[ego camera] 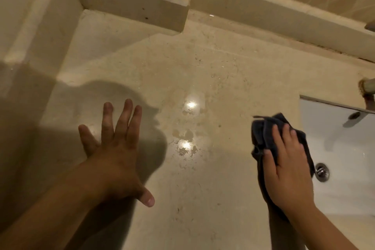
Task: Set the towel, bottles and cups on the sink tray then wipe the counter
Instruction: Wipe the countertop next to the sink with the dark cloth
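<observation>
A beige stone counter (pixel 213 71) fills most of the view, with wet patches and two light glints near its middle. My right hand (pixel 288 164) presses a dark grey cloth (pixel 261 130) flat on the counter, just left of the sink. The cloth sticks out beyond my fingertips and trails under my wrist. My left hand (pixel 115 148) rests on the counter at the left with fingers spread and nothing in it. No towel, bottles, cups or tray are in view.
A white sink basin (pixel 341 148) with a chrome drain (pixel 322 172) lies at the right edge. A faucet base (pixel 365 87) stands behind it. A raised stone ledge (pixel 129 6) and backsplash (pixel 284 26) run along the counter's back.
</observation>
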A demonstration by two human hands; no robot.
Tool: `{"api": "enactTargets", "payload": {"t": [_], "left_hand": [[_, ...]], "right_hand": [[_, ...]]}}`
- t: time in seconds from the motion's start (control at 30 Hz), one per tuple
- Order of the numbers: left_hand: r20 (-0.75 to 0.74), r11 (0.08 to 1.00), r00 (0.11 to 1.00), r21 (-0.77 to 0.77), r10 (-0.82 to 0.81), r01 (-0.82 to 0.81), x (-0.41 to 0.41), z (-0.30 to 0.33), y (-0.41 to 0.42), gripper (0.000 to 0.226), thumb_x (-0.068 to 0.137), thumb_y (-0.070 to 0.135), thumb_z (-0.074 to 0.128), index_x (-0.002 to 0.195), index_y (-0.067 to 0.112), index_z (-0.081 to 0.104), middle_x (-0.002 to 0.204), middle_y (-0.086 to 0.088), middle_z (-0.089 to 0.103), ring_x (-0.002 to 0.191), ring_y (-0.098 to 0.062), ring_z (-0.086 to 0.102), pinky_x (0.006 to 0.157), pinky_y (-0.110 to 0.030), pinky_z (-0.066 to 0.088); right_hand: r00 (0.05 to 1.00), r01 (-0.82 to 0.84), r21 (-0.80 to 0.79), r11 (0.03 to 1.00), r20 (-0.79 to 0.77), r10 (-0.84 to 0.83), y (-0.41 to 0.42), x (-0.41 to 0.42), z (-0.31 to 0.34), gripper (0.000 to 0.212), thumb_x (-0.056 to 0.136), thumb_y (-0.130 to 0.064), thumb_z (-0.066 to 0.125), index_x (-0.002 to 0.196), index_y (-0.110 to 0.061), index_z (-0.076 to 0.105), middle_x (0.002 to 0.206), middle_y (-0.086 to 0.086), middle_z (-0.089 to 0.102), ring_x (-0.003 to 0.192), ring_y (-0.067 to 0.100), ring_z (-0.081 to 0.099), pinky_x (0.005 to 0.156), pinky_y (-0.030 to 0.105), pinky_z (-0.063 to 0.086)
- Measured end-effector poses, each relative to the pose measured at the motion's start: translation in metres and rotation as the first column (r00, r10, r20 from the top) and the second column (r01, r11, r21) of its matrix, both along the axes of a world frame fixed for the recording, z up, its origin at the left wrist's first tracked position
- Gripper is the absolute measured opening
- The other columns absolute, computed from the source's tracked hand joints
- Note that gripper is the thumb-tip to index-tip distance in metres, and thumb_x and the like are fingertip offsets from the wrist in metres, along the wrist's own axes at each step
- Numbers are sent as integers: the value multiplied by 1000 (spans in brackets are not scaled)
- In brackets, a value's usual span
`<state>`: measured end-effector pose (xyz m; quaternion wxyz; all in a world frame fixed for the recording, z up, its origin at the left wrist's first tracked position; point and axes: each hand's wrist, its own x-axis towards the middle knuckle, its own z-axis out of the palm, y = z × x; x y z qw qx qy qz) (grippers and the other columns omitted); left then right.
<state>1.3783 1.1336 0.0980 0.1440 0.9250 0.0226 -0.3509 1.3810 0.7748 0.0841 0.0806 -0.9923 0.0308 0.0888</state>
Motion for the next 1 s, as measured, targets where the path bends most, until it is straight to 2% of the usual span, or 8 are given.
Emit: {"api": "enactTargets", "payload": {"t": [0.13,0.2,0.37,0.5,0.67,0.77,0.9,1.0], "left_hand": [[8,1000,1000,0,0,0,0,-3,-1,190,-1,87,68,132,28,-54,138,8,-62,124,-27,-60,89,-64,-33],[10,1000,1000,31,-3,3,-1,-4,-2,191,-4,90,63,133,24,-53,140,5,-61,126,-31,-58,94,-70,-27],[23,1000,1000,13,-15,15,-1,-8,-1,189,-5,93,56,136,24,-50,144,3,-57,131,-34,-53,99,-75,-20],[25,1000,1000,13,-18,18,-1,-9,2,188,-4,93,55,136,23,-51,144,1,-58,130,-34,-54,91,-68,-30],[24,1000,1000,2,2,-2,0,-6,1,189,1,89,67,126,22,-59,136,4,-64,123,-29,-61,89,-66,-32],[10,1000,1000,-6,9,-9,2,-2,0,189,-4,86,68,129,33,-56,137,10,-63,125,-25,-60,94,-68,-28],[10,999,999,6,31,-31,1,2,-1,187,-5,83,70,131,42,-51,139,15,-60,127,-21,-59,102,-71,-20],[19,999,999,40,30,-31,-1,3,-3,186,-6,85,65,134,41,-50,143,14,-57,129,-22,-56,104,-72,-17]], "right_hand": [[993,113,-23,993,-32,-114,15,-29,-2,66,100,-48,18,161,-24,13,170,6,10,156,21,2,126,47,8],[994,100,-10,995,-38,-100,36,-34,-2,66,99,-50,18,160,-27,10,170,5,7,156,21,0,126,46,7],[972,-233,12,972,-6,233,110,-39,-3,65,100,-44,32,161,-22,21,169,7,16,157,25,7,125,42,5],[839,-544,51,837,39,543,179,-13,-8,63,102,-45,31,161,-24,23,169,4,18,157,22,6,125,45,6],[769,-639,69,766,92,633,196,39,-11,60,103,-42,34,159,-24,30,168,3,23,156,20,11,126,43,9],[788,-614,55,788,99,607,180,58,-11,60,103,-42,32,159,-23,29,168,3,23,156,20,13,126,41,8],[930,-363,36,931,82,359,123,76,-9,61,103,-46,24,161,-24,23,169,2,17,156,19,11,126,37,4],[974,-219,-6,976,59,219,64,55,-7,62,103,-45,24,161,-22,22,169,3,16,156,18,9,126,38,6]]}}
